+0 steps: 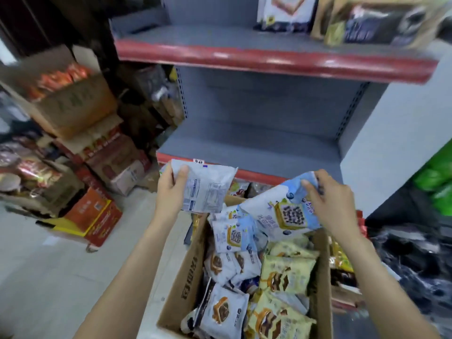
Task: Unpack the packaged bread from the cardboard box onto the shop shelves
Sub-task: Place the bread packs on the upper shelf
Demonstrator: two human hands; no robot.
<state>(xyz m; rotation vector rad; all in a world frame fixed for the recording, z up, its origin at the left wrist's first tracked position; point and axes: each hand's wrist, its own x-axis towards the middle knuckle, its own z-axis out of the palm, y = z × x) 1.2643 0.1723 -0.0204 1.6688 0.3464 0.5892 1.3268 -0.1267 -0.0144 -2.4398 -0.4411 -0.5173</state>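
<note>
An open cardboard box (188,275) stands on the floor below me, filled with several bread packets, white-blue and pale yellow. My left hand (171,189) grips a white packet (208,189) by its left edge, its printed back facing me, above the box's far left corner. My right hand (335,204) pinches the top of a blue-and-white bread packet (281,211) and holds it tilted over the box. Straight ahead is the grey middle shelf (244,145) with a red front lip. The upper shelf (220,40) carries packets at its right end.
Stacked cardboard boxes (80,106) with snack bags fill the left side, and a red-orange box (95,218) sits on the floor. Green packages (437,182) and dark bags are at the right. Grey floor lies to the left of the box.
</note>
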